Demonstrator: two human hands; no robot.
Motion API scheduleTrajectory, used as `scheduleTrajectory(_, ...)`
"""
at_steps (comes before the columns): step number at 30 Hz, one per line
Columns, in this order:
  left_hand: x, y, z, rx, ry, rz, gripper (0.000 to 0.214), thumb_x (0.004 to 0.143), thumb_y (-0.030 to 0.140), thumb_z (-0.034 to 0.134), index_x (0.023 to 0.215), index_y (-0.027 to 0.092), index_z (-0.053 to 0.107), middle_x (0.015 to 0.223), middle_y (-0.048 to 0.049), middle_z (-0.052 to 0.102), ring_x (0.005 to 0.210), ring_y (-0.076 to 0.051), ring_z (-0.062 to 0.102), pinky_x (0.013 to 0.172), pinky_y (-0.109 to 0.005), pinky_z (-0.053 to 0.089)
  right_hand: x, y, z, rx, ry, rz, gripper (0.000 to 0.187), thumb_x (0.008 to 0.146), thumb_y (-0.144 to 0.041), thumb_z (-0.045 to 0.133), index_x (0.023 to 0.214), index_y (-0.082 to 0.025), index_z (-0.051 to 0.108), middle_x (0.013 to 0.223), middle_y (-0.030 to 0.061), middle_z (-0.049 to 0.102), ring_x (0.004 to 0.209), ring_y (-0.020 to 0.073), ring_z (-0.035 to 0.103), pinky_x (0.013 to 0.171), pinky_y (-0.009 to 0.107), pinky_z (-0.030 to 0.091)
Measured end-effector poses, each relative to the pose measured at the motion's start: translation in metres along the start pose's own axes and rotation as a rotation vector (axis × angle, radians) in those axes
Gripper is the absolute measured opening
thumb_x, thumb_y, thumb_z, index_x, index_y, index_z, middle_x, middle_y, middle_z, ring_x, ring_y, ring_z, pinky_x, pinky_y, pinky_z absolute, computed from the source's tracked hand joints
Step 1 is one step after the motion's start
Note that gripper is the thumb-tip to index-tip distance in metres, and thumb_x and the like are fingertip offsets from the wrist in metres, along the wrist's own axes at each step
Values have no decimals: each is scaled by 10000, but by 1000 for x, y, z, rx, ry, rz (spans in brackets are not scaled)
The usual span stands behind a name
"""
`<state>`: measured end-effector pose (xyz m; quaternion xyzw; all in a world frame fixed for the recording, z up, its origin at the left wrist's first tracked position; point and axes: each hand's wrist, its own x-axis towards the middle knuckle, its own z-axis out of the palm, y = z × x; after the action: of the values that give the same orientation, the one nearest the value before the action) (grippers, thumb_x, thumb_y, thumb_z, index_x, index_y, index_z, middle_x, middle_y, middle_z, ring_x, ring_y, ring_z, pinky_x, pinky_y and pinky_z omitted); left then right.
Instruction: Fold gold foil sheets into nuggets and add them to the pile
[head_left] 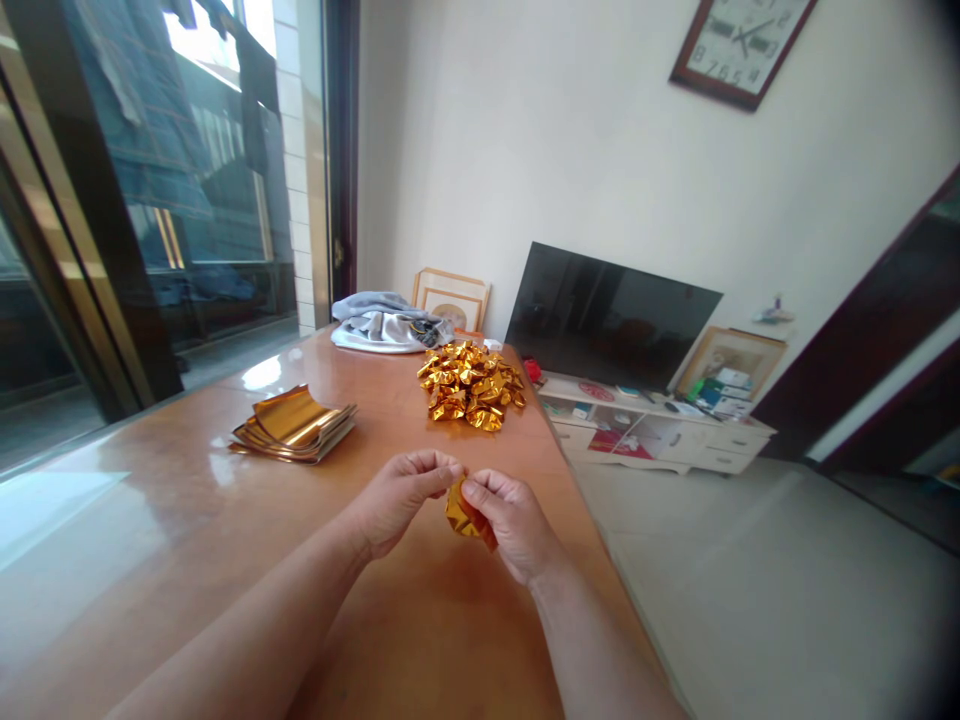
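A partly folded piece of gold foil paper (463, 512) is held between my two hands above the wooden table. My left hand (411, 492) pinches its upper left edge with thumb and forefinger. Closed around its right side is my right hand (514, 520), the thumb pressing on top. Beyond the hands lies a heap of folded gold foil pieces (472, 385). To the left, a stack of flat gold foil sheets (294, 425) rests on the table, its top sheets curling upward.
The glossy wooden table (390, 640) has its right edge close by my right arm. Folded grey clothing (390, 325) lies at its far end, near a picture frame (450, 295). Beyond stand a television (607, 315) and a low white cabinet (660, 430). Glass doors are on the left.
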<state>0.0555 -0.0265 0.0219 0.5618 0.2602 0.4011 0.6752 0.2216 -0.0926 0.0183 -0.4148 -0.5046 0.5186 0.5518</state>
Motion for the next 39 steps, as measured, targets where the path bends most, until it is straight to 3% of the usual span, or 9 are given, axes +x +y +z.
scheduleTrajectory(12, 1, -3, 8, 226, 59, 92, 352, 904, 463, 622, 726, 160, 627, 677, 22, 530, 671, -127, 454, 637, -253, 361, 7, 12, -2, -104, 63, -51, 324, 886, -467, 673, 837, -147, 665, 737, 12, 606, 654, 128, 514, 612, 257, 419)
scheduleTrajectory(18, 1, -1, 8, 140, 9, 43, 305, 832, 447, 713, 766, 157, 644, 714, 12, 600, 683, -132, 506, 671, -259, 399, 5, 11, -1, -151, 76, -58, 343, 879, -492, 666, 812, -156, 653, 725, 10, 606, 648, 132, 514, 591, 251, 408)
scheduleTrajectory(27, 10, -14, -1, 186, 154, 116, 336, 871, 459, 665, 735, 155, 624, 670, 8, 595, 653, -126, 494, 642, -256, 383, 7, 10, -7, -365, 127, -64, 371, 878, -510, 634, 760, -158, 618, 642, -24, 523, 593, 117, 422, 538, 243, 327)
scheduleTrajectory(33, 11, -10, -2, 190, 245, 149, 355, 846, 476, 682, 721, 148, 633, 638, 2, 592, 617, -123, 481, 619, -260, 383, 10, 9, -12, -458, 107, -115, 325, 901, -476, 597, 820, -167, 657, 717, -14, 568, 652, 132, 462, 599, 251, 374)
scheduleTrajectory(39, 10, -5, 0, 153, 241, 181, 353, 825, 478, 703, 719, 147, 641, 651, 1, 607, 624, -123, 498, 628, -260, 393, 15, 5, -15, -454, 78, -156, 323, 917, -471, 576, 791, -178, 628, 749, 11, 635, 695, 157, 554, 640, 265, 425)
